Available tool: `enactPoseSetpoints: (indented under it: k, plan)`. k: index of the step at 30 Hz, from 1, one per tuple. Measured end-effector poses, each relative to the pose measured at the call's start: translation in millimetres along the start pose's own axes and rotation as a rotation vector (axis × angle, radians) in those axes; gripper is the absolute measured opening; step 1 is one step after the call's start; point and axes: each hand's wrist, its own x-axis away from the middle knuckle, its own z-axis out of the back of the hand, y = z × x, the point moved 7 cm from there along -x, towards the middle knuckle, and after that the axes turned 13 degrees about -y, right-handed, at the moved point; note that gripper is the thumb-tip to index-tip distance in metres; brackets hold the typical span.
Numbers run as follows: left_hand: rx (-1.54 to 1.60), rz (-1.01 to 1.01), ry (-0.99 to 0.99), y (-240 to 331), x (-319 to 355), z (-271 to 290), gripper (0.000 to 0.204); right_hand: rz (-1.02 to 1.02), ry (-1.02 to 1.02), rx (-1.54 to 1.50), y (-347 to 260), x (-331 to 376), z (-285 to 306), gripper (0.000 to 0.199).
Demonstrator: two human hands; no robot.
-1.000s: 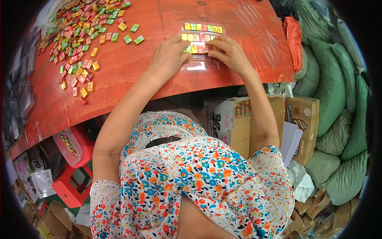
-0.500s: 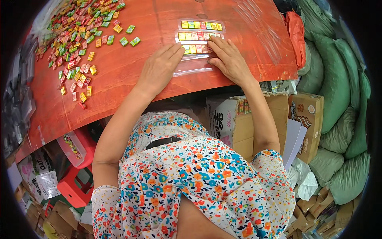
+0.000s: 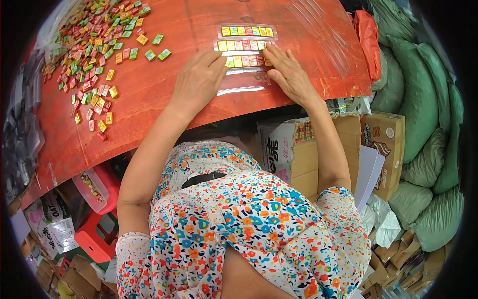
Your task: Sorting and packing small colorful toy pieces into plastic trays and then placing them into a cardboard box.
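Left hand (image 3: 199, 79): grip open, palm down, fingers flat on the left end of the clear plastic tray (image 3: 245, 55), holding nothing. Right hand (image 3: 289, 74): also open, fingertips pressing the right end of the tray's third row of small wrapped candies (image 3: 244, 46); nothing pinched that I can see. Tray lies flat on the orange counter (image 3: 164, 94), far-centre, between both hands. Three rows filled with yellow, green, red and pink pieces; the nearest slot is bare and glares. Loose candy pile (image 3: 89, 55) spread over the counter's far left, well apart from the tray, a few green strays (image 3: 158, 50) between. Clear plastic sleeves (image 3: 323, 30) lie right of the tray. Cardboard boxes (image 3: 298, 149) sit under the near edge, green sacks (image 3: 423, 124) at right, red stool (image 3: 97, 234) near left.
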Motion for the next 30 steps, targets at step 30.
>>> enactPoseSetpoints:
  k: [30]
  plan:
    - [-0.167, 0.184, -0.150, -4, 49, -10, 0.060, 0.220, 0.103, 0.219, -104, -99, 15, 0.040]
